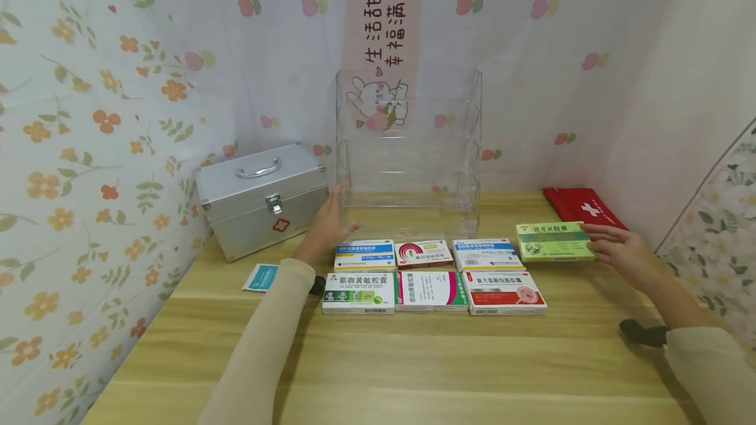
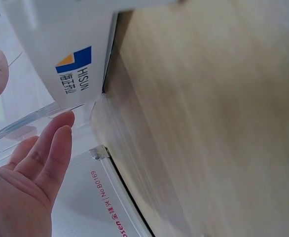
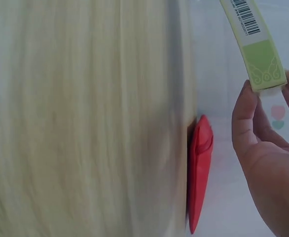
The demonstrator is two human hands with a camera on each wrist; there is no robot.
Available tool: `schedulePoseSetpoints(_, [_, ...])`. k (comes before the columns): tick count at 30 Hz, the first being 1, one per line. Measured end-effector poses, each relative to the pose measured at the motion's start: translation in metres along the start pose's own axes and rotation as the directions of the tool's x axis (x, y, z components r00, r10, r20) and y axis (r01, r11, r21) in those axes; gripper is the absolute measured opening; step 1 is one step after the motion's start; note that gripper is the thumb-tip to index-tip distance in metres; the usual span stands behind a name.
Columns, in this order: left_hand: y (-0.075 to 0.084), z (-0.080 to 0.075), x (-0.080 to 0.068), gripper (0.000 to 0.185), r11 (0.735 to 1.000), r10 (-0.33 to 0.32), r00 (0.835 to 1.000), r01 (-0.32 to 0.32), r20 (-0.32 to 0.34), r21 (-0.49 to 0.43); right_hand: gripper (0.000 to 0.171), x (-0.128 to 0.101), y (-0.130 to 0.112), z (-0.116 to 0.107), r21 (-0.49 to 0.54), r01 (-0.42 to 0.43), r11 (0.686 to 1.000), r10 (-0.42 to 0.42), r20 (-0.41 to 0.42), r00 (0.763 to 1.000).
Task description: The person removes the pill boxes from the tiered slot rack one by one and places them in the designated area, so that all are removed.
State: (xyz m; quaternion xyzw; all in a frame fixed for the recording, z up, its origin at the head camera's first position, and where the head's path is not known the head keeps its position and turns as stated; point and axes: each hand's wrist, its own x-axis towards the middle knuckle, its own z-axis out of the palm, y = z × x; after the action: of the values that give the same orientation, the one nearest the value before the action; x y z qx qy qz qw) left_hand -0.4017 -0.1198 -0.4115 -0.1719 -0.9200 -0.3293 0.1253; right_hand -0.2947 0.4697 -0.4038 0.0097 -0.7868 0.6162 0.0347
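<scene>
The right hand [image 1: 620, 251] pinched the right end of the green medicine box [image 1: 554, 241], which sat level just over the wooden table [image 1: 449, 366], its long axis running left to right, just right of the six boxes laid in two rows. The left hand [image 1: 328, 225] lay open with straight fingers against the lower left edge of the clear acrylic rack [image 1: 409, 149], beside the metal first-aid case [image 1: 262, 199].

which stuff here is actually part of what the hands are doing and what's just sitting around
In hand:
- right hand pinching the green medicine box
- left hand, fingers straight, at the clear acrylic tiered rack
- six medicine boxes in two rows

Lying about:
- silver metal first-aid case
- red first-aid pouch
- small blue sachet
</scene>
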Motion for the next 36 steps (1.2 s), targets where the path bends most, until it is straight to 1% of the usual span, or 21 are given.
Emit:
schedulePoseSetpoints(4, [0.001, -0.001, 0.000, 0.102, 1.000, -0.014, 1.000, 0.014, 0.008, 0.010, 0.030, 0.002, 0.003, -0.006, -0.067, -0.016, 0.998, 0.016, 0.002, 1.000])
schedulePoseSetpoints(6, [0.002, -0.001, 0.000, 0.102, 1.000, -0.017, 1.000, 0.016, 0.012, 0.010, 0.031, 0.003, 0.004, -0.007, -0.163, -0.037, 0.986, 0.036, -0.009, 0.999])
schedulePoseSetpoints(8, [0.002, -0.002, 0.000, 0.102, 1.000, -0.017, 1.000, 0.017, 0.018, 0.012, 0.037, 0.004, 0.004, -0.008, -0.257, -0.070, 0.964, 0.069, -0.014, 0.998])
schedulePoseSetpoints(10, [0.001, -0.001, 0.000, 0.102, 1.000, -0.015, 1.000, 0.015, 0.026, 0.009, 0.047, 0.004, 0.005, -0.007, -0.337, -0.103, 0.936, 0.106, -0.010, 0.994])
schedulePoseSetpoints(13, [0.000, 0.001, 0.000, 0.103, 1.000, -0.012, 0.999, 0.012, 0.034, 0.007, 0.060, 0.004, 0.006, -0.005, -0.410, -0.117, 0.905, 0.138, 0.021, 0.990])
schedulePoseSetpoints(16, [-0.002, 0.002, -0.001, 0.104, 1.000, -0.009, 0.999, 0.009, 0.043, 0.002, 0.064, 0.003, 0.006, -0.002, -0.424, -0.111, 0.899, 0.147, 0.052, 0.988])
schedulePoseSetpoints(19, [-0.003, 0.001, -0.002, 0.106, 1.000, 0.002, 0.998, -0.003, 0.068, 0.015, 0.062, 0.004, 0.008, 0.001, -0.408, -0.079, 0.909, 0.125, 0.086, 0.988])
schedulePoseSetpoints(22, [-0.004, -0.002, 0.000, 0.109, 0.998, 0.008, 0.996, -0.014, 0.090, 0.061, 0.060, 0.006, 0.010, 0.004, -0.395, -0.056, 0.917, 0.103, 0.100, 0.990])
schedulePoseSetpoints(25, [-0.003, -0.007, 0.000, 0.110, 0.994, -0.004, 0.995, -0.007, 0.105, 0.108, 0.059, 0.010, 0.009, 0.007, -0.405, -0.047, 0.913, 0.095, 0.099, 0.991])
schedulePoseSetpoints(27, [-0.001, -0.011, -0.001, 0.110, 0.993, -0.025, 0.993, 0.011, 0.117, 0.118, 0.057, 0.011, 0.006, 0.011, -0.428, -0.032, 0.903, 0.067, 0.067, 0.995])
schedulePoseSetpoints(28, [0.001, -0.013, -0.003, 0.110, 0.993, -0.037, 0.991, 0.022, 0.125, 0.117, 0.055, 0.010, 0.003, 0.014, -0.447, -0.009, 0.895, 0.034, 0.048, 0.998])
schedulePoseSetpoints(30, [0.006, -0.020, -0.007, 0.110, 0.993, -0.051, 0.990, 0.035, 0.135, 0.116, 0.050, 0.008, -0.006, 0.022, -0.483, 0.056, 0.874, -0.062, 0.003, 0.998])
schedulePoseSetpoints(32, [0.011, -0.026, -0.011, 0.110, 0.987, -0.065, 0.989, 0.044, 0.130, 0.154, 0.048, 0.004, -0.018, 0.033, -0.524, 0.105, 0.845, -0.159, -0.059, 0.986])
schedulePoseSetpoints(34, [0.017, -0.034, -0.015, 0.107, 0.973, -0.077, 0.991, 0.050, 0.113, 0.226, 0.049, -0.002, -0.033, 0.045, -0.543, 0.154, 0.825, -0.241, -0.093, 0.966])
schedulePoseSetpoints(36, [0.023, -0.039, -0.017, 0.103, 0.955, -0.082, 0.993, 0.052, 0.090, 0.293, 0.053, -0.007, -0.049, 0.058, -0.530, 0.183, 0.828, -0.281, -0.111, 0.953])
